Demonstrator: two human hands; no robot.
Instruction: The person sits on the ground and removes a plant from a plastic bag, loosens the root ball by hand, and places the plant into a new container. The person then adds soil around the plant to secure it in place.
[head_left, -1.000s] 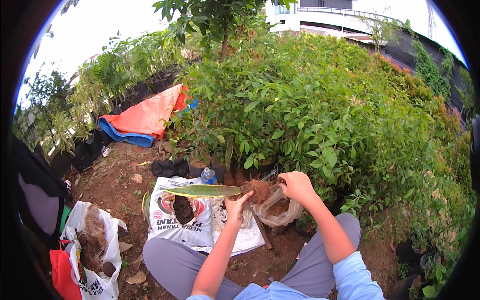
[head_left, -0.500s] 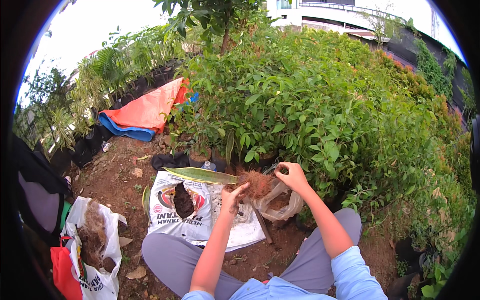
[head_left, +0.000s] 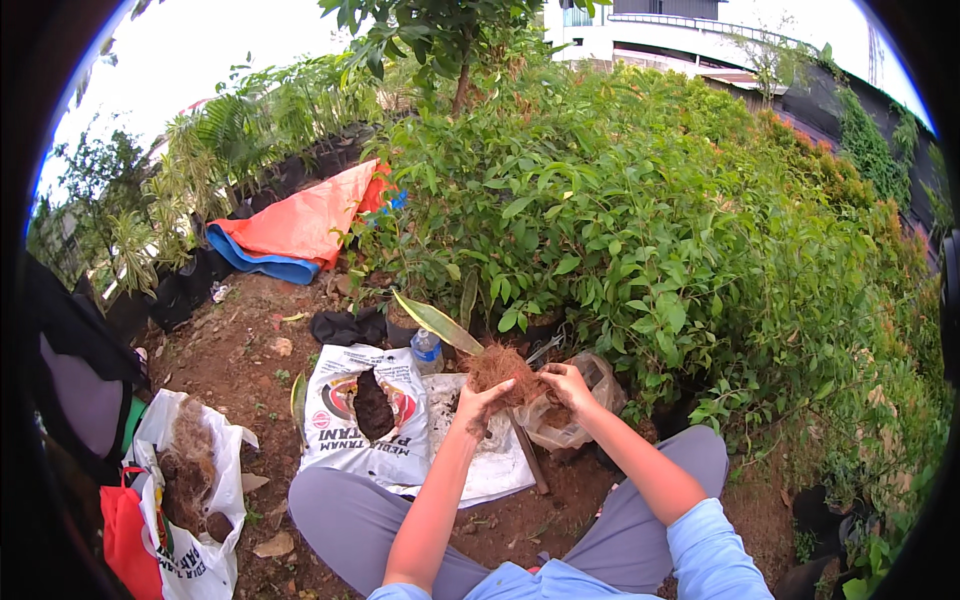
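both hands clamped on fibrous root ball; clear bag beneath.

White printed sack; perhaps another

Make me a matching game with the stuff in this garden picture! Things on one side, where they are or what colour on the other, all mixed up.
Things:
1. tarp
2. water bottle
3. root ball
4. long green leaf

Places or colours:
A. held between both hands
B. orange, lying by the potted plants
C. sticking up and left from the fibrous clump
D. clear with a blue cap, standing behind the white sack

Pairs: 1-B, 2-D, 3-A, 4-C
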